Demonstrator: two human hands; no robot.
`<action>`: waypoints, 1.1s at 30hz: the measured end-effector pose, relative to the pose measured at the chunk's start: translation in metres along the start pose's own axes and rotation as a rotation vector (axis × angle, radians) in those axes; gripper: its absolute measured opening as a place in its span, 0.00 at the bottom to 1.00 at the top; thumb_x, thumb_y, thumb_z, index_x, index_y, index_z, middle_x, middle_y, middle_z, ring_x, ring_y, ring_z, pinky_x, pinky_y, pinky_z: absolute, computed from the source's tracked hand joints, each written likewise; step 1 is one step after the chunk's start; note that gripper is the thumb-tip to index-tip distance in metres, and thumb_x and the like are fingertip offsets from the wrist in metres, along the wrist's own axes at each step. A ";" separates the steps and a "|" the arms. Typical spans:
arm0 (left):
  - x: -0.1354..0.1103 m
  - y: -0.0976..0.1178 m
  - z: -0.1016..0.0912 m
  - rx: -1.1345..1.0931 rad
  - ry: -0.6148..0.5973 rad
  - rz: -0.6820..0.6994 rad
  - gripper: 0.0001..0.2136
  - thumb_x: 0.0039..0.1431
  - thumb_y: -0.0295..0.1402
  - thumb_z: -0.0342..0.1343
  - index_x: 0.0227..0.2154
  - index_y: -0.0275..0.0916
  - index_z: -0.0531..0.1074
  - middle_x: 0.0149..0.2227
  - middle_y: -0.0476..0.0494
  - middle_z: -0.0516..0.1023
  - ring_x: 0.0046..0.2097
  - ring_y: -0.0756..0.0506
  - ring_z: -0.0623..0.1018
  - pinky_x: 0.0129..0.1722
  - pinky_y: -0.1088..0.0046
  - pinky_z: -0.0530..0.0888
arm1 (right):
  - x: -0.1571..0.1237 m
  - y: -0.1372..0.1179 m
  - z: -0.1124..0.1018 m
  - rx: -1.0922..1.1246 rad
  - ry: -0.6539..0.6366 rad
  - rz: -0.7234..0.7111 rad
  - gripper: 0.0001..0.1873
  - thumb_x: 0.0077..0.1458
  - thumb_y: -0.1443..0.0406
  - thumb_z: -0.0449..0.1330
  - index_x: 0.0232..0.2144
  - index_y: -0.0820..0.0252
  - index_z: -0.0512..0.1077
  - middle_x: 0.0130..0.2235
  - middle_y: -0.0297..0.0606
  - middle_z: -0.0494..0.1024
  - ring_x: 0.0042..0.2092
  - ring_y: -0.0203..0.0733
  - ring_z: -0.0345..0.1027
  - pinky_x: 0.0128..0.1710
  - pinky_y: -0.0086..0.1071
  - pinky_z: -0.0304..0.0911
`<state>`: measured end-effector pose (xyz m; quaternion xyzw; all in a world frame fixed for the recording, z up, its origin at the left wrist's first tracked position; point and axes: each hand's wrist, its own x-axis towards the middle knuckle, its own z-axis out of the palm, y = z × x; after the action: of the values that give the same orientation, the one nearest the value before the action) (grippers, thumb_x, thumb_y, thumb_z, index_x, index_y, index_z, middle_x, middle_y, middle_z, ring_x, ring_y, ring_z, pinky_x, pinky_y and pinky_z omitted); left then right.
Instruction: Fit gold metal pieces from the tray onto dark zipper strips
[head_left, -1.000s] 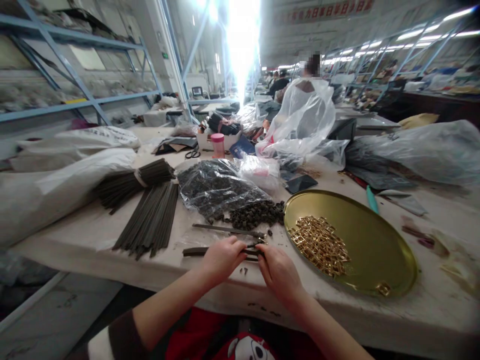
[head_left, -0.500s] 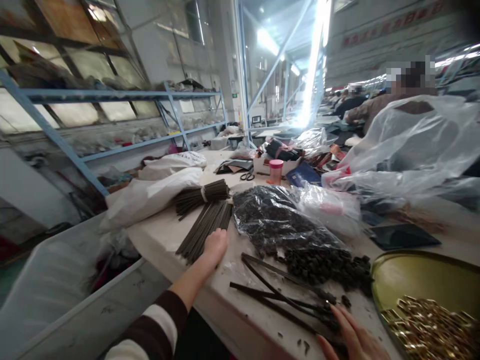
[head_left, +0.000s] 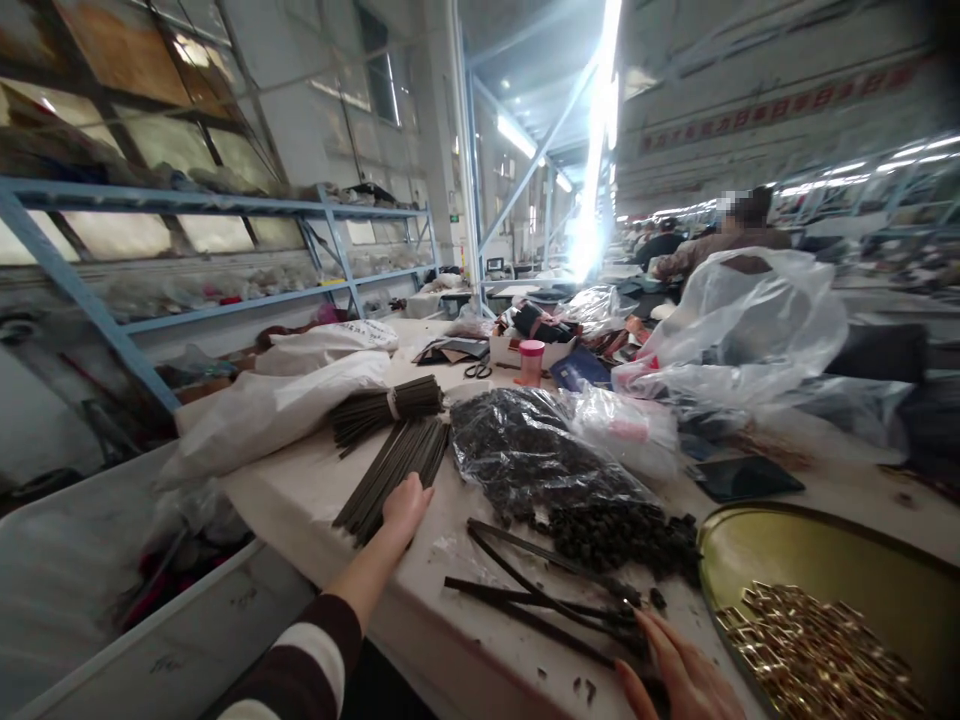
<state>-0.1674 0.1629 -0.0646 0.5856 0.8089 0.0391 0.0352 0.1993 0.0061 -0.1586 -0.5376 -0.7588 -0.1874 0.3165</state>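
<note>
My left hand is closed at the near right side of a loose bundle of thin dark strips, its fingertips hidden. Behind it lies a second bundle, tied with a pale band. At the lower right, my right hand has several long dark straps between its thumb and fingers; they fan out leftward over the table. A small shiny spot shows by its fingertips, too small to name. Beyond that hand, small black loops spill from a clear plastic bag.
A gold-coloured tray with many metal buckles stands at the right. Farther back are a pink-lidded jar, scissors and plastic bags. A white bin adjoins the table at left. A person sits at the far right.
The view has turned slightly right and up, so the table's things appear farther left. Both hands keep nearly the same places at the strips and straps.
</note>
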 end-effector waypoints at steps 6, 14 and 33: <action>-0.022 0.007 -0.031 -0.068 0.168 0.164 0.12 0.62 0.35 0.43 0.32 0.32 0.66 0.30 0.43 0.72 0.32 0.47 0.73 0.33 0.70 0.69 | 0.008 -0.014 -0.017 0.151 0.049 0.181 0.23 0.51 0.55 0.55 0.47 0.59 0.64 0.44 0.46 0.75 0.43 0.50 0.70 0.40 0.40 0.66; -0.140 0.051 -0.023 -0.152 0.253 0.987 0.07 0.56 0.28 0.45 0.25 0.40 0.63 0.25 0.49 0.70 0.27 0.48 0.71 0.27 0.76 0.63 | 0.042 -0.048 -0.065 1.024 0.124 0.780 0.26 0.56 0.51 0.46 0.50 0.61 0.57 0.21 0.28 0.61 0.20 0.35 0.56 0.19 0.28 0.55; -0.271 0.094 -0.061 -1.056 -1.132 0.478 0.10 0.50 0.38 0.52 0.30 0.36 0.63 0.15 0.58 0.64 0.12 0.58 0.57 0.11 0.84 0.50 | 0.013 -0.083 -0.141 1.622 -0.112 1.130 0.20 0.50 0.54 0.56 0.16 0.59 0.59 0.14 0.25 0.59 0.18 0.29 0.50 0.19 0.25 0.48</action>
<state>-0.0007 -0.0663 0.0094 0.5797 0.3964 0.1199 0.7018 0.1577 -0.1021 -0.0417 -0.4492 -0.3033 0.5931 0.5954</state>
